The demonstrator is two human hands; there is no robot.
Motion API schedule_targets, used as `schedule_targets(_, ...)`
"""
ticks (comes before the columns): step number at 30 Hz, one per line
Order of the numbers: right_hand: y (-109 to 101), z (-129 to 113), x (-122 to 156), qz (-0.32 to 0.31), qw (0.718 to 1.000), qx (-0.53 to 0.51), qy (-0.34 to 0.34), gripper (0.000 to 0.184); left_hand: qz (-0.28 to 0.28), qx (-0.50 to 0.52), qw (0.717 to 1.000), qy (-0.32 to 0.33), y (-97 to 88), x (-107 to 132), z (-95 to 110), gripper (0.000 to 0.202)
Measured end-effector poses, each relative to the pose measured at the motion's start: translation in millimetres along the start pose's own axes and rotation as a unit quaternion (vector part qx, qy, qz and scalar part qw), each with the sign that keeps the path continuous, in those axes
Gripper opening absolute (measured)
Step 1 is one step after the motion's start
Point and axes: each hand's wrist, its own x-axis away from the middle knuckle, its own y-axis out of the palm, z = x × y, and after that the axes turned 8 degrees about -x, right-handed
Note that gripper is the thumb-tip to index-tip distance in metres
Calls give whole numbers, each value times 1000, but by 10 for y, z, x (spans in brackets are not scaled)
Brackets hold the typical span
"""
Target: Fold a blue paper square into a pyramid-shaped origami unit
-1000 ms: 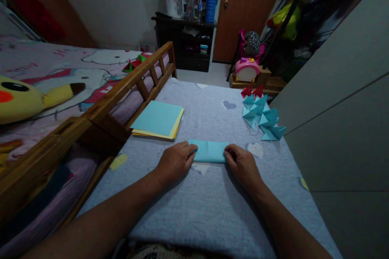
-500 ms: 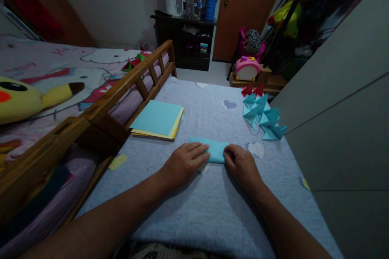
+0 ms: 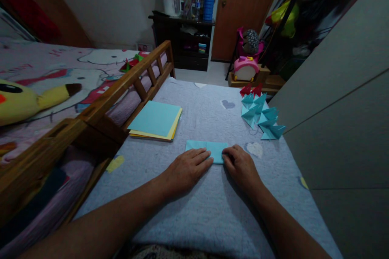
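Observation:
A folded strip of light blue paper (image 3: 216, 149) lies flat on the patterned bedsheet (image 3: 194, 210) in front of me. My left hand (image 3: 193, 168) rests on its left and near part, fingers stretched out flat and pressing down. At the paper's right end, my right hand (image 3: 240, 164) pinches the edge between thumb and curled fingers. To the left is a stack of square coloured paper (image 3: 156, 118), light blue on top with yellow sheets below. Several folded light blue paper pieces (image 3: 255, 109) stand at the right, with red folded pieces (image 3: 251, 90) behind them.
A wooden bed rail (image 3: 112, 93) runs along the left side, with a yellow plush toy (image 3: 27, 103) on the bed beyond. A pale cabinet (image 3: 334, 129) borders the right edge. Farther back are a dark low cabinet (image 3: 182, 44) and a pink toy case (image 3: 245, 68).
My left hand has slid slightly right and nearer along the paper, its fingers now flatter on the near edge. My right hand keeps its pinch at the right end.

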Motion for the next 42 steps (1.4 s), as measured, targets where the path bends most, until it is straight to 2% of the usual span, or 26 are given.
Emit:
schedule_targets(8,-10,-4,16,-7,1000,-1,7,19,7,0,1000,0,-54,-29,22,29)
schedule_targets(42,-24,4,6,2,1000,6,8,22,-6,6,1000,-12,-29,-53,7,33)
